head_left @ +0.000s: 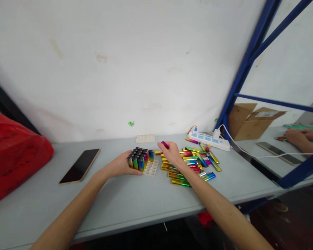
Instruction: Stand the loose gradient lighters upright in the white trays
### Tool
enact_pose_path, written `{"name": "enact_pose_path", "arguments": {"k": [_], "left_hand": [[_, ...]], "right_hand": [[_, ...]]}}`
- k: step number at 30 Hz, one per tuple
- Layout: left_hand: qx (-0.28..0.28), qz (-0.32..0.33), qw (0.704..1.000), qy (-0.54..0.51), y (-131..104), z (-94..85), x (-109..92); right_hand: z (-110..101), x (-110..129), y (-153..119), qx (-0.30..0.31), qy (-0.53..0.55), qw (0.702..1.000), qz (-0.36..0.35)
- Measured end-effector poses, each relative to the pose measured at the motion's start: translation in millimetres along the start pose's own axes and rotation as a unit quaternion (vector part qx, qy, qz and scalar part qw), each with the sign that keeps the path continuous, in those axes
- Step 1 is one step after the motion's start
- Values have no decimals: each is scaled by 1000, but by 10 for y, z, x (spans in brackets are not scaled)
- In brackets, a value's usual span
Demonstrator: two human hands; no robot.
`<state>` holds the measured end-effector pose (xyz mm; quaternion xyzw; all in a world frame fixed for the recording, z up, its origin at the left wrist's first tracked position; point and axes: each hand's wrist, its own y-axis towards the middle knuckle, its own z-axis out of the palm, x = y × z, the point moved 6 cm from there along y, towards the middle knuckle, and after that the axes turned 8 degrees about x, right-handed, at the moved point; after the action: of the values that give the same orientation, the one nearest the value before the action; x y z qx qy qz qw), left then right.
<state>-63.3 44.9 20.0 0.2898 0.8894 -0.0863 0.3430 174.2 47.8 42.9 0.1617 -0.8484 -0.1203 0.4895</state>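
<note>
My left hand is closed round the left side of a cluster of shiny upright tubes. They have dark tops and rainbow metallic sides, and stand in a pale tray whose empty round pockets show on the right. My right hand pinches a purple metallic tube above the table, to the right of the tray. Under and beyond my right wrist lies a loose pile of long shiny tubes in gold, green, red and blue. Part of the pile is hidden by my forearm.
A second pale tray lies by the wall. Behind the pile is a white power strip with cables. A phone and a red bag are on the left. Past the blue frame, another person's hands and a cardboard box appear.
</note>
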Motion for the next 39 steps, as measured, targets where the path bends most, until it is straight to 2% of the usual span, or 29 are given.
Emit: {"name": "enact_pose_path", "arguments": {"k": [7, 14, 18, 22, 27, 34, 39], "left_hand": [[15, -14, 1000, 12, -2, 4, -16], [8, 2, 1000, 12, -10, -4, -83], [11, -3, 1000, 4, -4, 0, -69], [10, 2, 1000, 8, -5, -5, -65], [18, -17, 1000, 9, -8, 7, -49], [-2, -2, 1000, 9, -9, 1, 11], [-17, 7, 1000, -1, -4, -6, 50]], "right_hand": [[33, 42, -27, -14, -38, 999, -21], [57, 239, -76, 90, -51, 991, -91], [7, 342, -120, 71, -169, 973, -138], [47, 292, -145, 127, -248, 954, -112], [122, 228, -136, 165, -216, 955, -120], [222, 225, -167, 214, -179, 956, -87], [270, 266, -204, 227, -211, 947, -87]]}}
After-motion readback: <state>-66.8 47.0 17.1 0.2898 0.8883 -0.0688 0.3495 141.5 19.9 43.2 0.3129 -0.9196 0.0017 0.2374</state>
